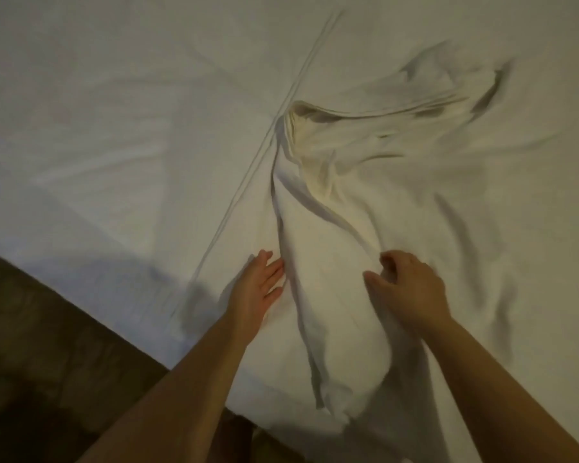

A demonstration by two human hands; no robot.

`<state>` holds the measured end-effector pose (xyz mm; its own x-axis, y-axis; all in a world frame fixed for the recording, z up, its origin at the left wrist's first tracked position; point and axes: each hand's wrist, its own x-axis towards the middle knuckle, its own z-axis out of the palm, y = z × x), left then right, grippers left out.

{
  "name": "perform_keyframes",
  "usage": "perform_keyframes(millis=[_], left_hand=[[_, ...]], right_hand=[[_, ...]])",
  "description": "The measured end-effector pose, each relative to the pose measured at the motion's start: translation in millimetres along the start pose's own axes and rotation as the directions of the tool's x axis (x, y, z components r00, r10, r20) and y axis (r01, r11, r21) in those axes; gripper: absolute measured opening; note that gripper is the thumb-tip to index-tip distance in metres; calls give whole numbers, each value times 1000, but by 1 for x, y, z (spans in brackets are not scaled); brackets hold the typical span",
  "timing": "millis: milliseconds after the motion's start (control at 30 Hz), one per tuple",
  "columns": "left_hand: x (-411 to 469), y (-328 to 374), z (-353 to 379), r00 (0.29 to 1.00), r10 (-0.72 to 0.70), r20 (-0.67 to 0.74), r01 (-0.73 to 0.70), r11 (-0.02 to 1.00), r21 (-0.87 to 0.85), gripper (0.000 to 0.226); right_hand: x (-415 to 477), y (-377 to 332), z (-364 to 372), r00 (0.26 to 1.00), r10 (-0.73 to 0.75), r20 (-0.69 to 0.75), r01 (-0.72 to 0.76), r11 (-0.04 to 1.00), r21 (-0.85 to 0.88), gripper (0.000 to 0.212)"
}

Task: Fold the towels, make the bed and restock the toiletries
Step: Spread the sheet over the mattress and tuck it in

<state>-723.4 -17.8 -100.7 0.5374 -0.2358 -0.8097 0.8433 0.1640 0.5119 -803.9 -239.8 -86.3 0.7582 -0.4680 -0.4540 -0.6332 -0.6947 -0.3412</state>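
Note:
A white bed (pixel 97 111) fills most of the head view. A rumpled white sheet (pixel 365 182) lies bunched on its right half, with deep folds running toward me. Its hemmed edge (pixel 264 142) runs as a straight diagonal line across the bed. My left hand (pixel 256 289) lies flat with straight fingers against the left side of a raised fold. My right hand (pixel 408 289) rests on the same fold from the right, fingers curled into the cloth; whether it pinches the fabric is unclear.
The bed's near edge (pixel 91 315) runs diagonally from the left side down to the bottom middle. Dark brown floor (pixel 47 379) lies beyond it at the lower left. The picture is dim and slightly blurred.

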Motion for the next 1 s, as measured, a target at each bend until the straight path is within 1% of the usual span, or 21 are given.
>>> perform_keyframes(millis=[67,100,167,200,233,267,333,400,467,500,533,567,633,667,700,733,800,833,867,933,1000], left_hand=[[-11,-14,-4,999,-44,11,44,998,-37,45],[-15,-19,-6,999,-46,18,46,999,-25,46],[-18,-30,-12,999,-23,22,22,999,26,45],[-19,-35,-15,1000,-13,27,11,999,46,45],[-21,-39,-18,999,-6,35,4,998,59,45],[-23,-42,-20,999,0,41,-3,998,67,44],[-29,-46,-24,999,13,47,-17,996,93,39],[-37,-48,-32,998,4,68,-13,992,127,38],[-47,-48,-46,994,-15,106,-7,979,203,41],[-53,-45,-56,992,-30,121,2,975,220,42],[-60,-42,-69,991,-53,121,28,978,205,42],[-68,-35,-83,989,-82,120,61,984,167,41],[-78,-17,-115,981,-128,148,121,991,52,48],[-82,-8,-131,973,-144,183,145,989,4,53],[-86,3,-144,962,-154,224,159,987,-5,57],[-86,12,-156,955,-165,246,163,986,31,61],[-84,22,-168,947,-215,238,169,965,199,57],[-82,23,-171,945,-239,224,172,944,282,54],[-80,21,-171,945,-245,216,161,925,343,48],[-74,16,-166,961,-187,203,100,922,374,37],[-64,9,-157,986,-77,146,8,905,426,43]], right_hand=[[-16,16,-9,988,107,114,-110,994,16,37],[-24,22,-11,977,134,164,-137,990,11,38],[-35,32,-9,955,165,248,-168,986,-8,51],[-41,34,-7,946,178,270,-192,981,26,54],[-50,36,-5,945,186,268,-222,969,111,50],[-57,40,-1,954,184,238,-244,935,257,39],[-80,35,2,972,204,118,-235,798,555,14],[-101,17,6,969,242,-56,-126,675,727,11],[-122,-21,11,934,268,-238,37,591,806,16],[-131,-48,15,915,249,-319,118,589,799,18],[-140,-78,23,903,209,-376,176,618,766,21],[-147,-110,34,902,153,-404,203,676,709,23],[-157,-171,69,927,3,-375,207,829,520,21],[-159,-195,94,939,-49,-342,196,890,412,16],[-159,-212,121,951,-57,-305,165,926,340,10],[-159,-224,145,967,-26,-255,111,940,322,9],[-166,-232,183,987,34,-158,29,926,375,22],[-173,-229,195,987,37,-156,29,915,401,28],[-182,-225,203,980,31,-195,53,911,409,32],[-198,-202,209,943,60,-326,69,926,370,39],[-211,-168,209,898,165,-408,6,922,386,41]])
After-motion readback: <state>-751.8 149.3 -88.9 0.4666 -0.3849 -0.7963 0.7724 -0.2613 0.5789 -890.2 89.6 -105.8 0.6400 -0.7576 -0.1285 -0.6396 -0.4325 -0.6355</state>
